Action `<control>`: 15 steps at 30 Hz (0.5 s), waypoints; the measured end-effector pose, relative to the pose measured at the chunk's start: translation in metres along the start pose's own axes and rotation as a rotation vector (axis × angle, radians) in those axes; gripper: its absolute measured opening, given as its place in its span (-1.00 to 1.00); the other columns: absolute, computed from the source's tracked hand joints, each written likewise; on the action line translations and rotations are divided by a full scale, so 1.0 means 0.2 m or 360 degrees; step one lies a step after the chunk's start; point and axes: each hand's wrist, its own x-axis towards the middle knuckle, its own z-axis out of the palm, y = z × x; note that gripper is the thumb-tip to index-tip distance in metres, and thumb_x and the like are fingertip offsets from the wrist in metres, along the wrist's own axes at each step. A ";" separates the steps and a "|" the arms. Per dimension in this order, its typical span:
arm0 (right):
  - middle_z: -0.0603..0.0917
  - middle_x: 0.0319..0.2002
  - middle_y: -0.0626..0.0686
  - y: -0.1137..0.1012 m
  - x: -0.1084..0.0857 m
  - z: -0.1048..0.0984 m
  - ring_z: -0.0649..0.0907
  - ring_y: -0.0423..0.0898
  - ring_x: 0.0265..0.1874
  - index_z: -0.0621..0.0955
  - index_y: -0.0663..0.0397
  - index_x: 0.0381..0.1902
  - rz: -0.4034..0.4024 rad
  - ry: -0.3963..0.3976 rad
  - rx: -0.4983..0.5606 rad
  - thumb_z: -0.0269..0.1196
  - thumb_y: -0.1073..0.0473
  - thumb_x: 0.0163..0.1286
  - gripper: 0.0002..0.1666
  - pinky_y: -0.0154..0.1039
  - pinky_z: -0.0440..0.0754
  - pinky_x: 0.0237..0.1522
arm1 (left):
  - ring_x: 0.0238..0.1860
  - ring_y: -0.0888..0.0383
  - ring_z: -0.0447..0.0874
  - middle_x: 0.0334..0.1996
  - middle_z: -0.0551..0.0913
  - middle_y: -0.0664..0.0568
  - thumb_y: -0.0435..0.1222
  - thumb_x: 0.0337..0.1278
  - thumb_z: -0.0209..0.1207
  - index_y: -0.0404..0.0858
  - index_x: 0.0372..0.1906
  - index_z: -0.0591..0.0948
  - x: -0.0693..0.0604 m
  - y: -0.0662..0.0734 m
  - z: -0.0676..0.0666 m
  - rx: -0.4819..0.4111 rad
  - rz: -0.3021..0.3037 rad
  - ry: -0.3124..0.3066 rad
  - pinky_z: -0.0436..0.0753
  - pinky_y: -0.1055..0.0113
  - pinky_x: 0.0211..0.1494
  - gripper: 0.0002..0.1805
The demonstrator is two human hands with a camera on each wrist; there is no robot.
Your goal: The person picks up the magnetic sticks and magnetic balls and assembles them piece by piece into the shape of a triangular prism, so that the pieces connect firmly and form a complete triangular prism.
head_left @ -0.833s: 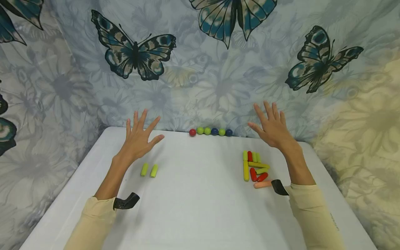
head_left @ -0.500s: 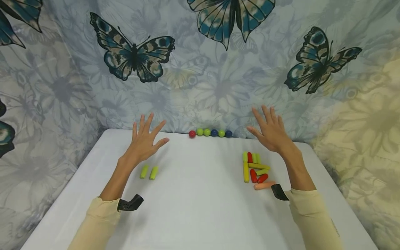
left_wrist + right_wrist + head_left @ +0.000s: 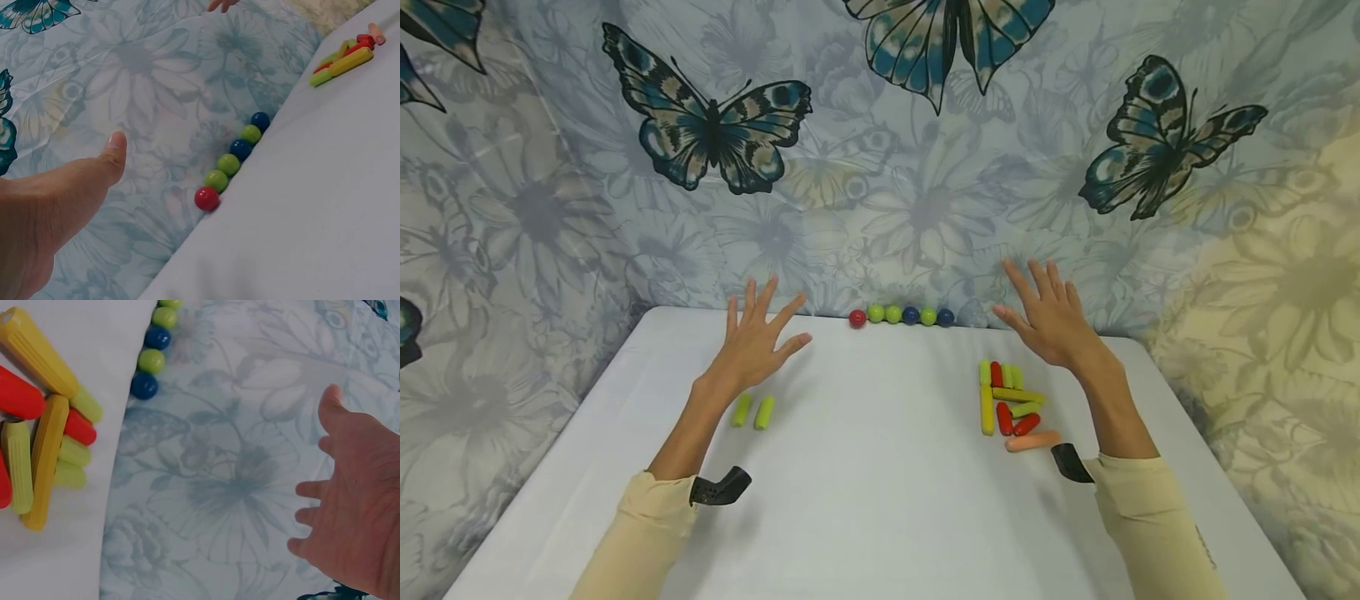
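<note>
My left hand [image 3: 751, 350] hovers with spread fingers over the left part of the white table, touching nothing. Just below it in the head view lie two short light-green sticks [image 3: 764, 412]. Over the far right side floats my right hand [image 3: 1056, 329], its fingers apart and holding nothing. To its left is a cluster of red, green and yellow sticks, including an upright-lying yellow stick [image 3: 987, 410] and a red stick [image 3: 1026, 424]. Ridges show on several of them in the right wrist view. A peach-coloured stick [image 3: 1030, 442] lies nearest me in that cluster.
Along the table's back edge runs a row of small balls: a red ball [image 3: 857, 318], then green and blue ones, ending in a blue ball [image 3: 946, 317]. A butterfly-print cloth [image 3: 925, 208] hangs directly behind the white table [image 3: 865, 483].
My left hand has shifted to the right and slightly toward me. The right hand has come down a little. The head view has tilted slightly; the sticks and balls have stayed put.
</note>
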 end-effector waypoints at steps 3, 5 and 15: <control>-0.13 0.65 0.46 0.01 -0.02 0.00 -0.21 0.51 0.64 -0.13 -0.11 0.72 -0.0006 -0.0008 -0.0023 -0.05 -0.29 0.67 -0.08 0.55 -0.24 0.54 | 0.70 -0.37 -0.53 0.73 -0.28 -0.21 0.15 0.54 0.03 0.07 0.68 0.14 0.02 0.00 0.03 -0.0001 0.0011 0.0004 -0.38 -0.45 0.62 -0.24; -0.04 0.63 0.48 0.01 -0.04 0.01 -0.11 0.53 0.62 -0.08 -0.06 0.72 -0.0008 -0.0022 -0.0048 -0.02 -0.24 0.67 -0.10 0.55 -0.17 0.53 | 0.69 -0.41 -0.48 0.72 -0.25 -0.25 0.13 0.54 0.04 0.06 0.67 0.15 0.04 0.00 0.06 -0.0026 0.0024 0.0010 -0.36 -0.46 0.61 -0.24; 0.50 0.39 0.46 -0.04 -0.24 0.13 0.52 0.47 0.34 0.32 0.16 0.56 -0.0004 -0.0244 -0.0097 0.06 -0.18 0.65 -0.25 0.45 0.45 0.33 | 0.63 -0.48 0.00 0.62 0.09 -0.44 -0.01 0.55 0.12 -0.12 0.63 0.24 0.20 0.09 0.27 -0.0170 0.0102 -0.0033 0.06 -0.44 0.59 -0.29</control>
